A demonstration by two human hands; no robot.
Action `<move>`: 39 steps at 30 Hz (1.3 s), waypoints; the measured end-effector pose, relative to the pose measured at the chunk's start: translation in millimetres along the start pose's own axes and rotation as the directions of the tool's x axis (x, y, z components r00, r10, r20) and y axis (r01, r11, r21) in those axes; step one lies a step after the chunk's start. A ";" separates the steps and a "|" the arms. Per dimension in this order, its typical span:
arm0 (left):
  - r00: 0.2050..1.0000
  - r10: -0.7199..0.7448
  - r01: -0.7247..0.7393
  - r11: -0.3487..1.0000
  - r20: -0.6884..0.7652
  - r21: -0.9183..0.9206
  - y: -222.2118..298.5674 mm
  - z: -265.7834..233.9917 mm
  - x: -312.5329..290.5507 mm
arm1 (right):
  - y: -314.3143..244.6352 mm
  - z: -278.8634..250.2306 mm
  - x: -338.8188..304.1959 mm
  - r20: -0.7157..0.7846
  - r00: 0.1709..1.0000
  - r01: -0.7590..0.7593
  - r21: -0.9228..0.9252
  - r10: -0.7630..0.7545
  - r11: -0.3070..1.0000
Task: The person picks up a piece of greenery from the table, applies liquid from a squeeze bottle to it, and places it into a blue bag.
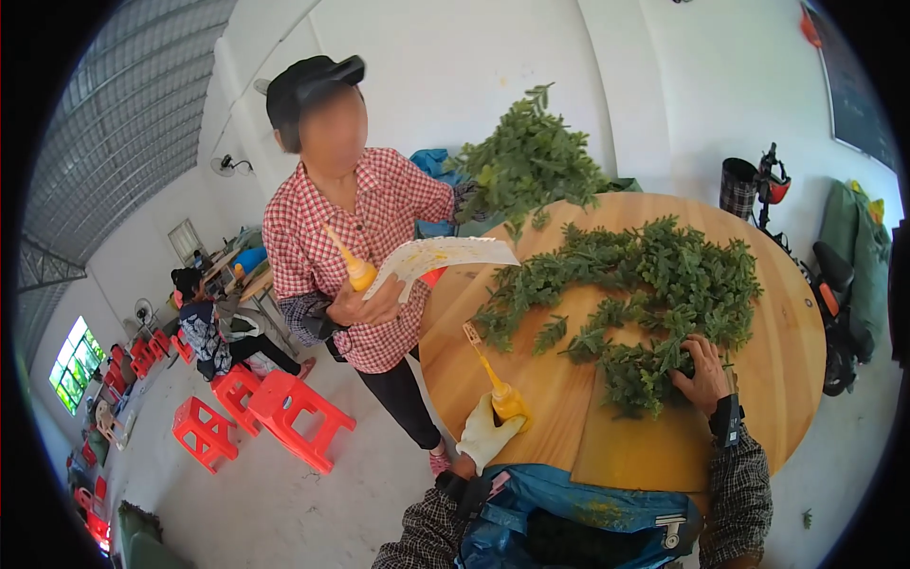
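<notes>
My left hand, in a white glove, is closed round a yellow squeeze bottle with a long nozzle, at the near edge of the round wooden table. My bare right hand rests against the near side of a heap of artificial green sprigs; its fingers are curled on some greenery, and the fingertips are partly hidden by leaves. Between my hands lies a flat yellowish board. A blue bag with dark contents hangs at the table edge below, fastened with a metal clip.
Across the table a person in a checked shirt holds a bunch of greenery, a similar yellow bottle and a white sheet. Red stools stand at left. A parked scooter is at right.
</notes>
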State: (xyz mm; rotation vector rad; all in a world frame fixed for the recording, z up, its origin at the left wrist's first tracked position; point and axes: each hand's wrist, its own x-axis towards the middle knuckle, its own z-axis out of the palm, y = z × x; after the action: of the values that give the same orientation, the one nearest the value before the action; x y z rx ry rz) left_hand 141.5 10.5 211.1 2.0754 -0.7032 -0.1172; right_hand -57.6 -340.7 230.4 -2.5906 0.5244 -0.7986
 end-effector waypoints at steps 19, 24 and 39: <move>0.998 0.068 -0.067 0.997 -0.014 0.038 -2.7 -0.1 1.6 | -0.6 1.9 1.4 -0.008 1.000 0.002 0.005 -0.001 1.000; 0.997 0.074 -0.073 0.994 -0.015 0.086 0.1 -3.0 0.9 | -2.4 2.8 1.7 -0.063 0.997 0.032 -0.048 -0.035 0.998; 0.997 0.079 -0.077 0.992 -0.022 0.099 2.1 -5.6 -3.9 | -15.7 0.0 11.4 -0.167 0.975 0.077 -0.350 -0.144 0.933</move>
State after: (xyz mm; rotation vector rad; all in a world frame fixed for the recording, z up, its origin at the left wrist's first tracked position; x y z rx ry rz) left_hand 139.2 15.8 215.3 2.1355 -0.7872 -0.0118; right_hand -45.1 -332.4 242.7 -2.8996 0.6247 -1.0866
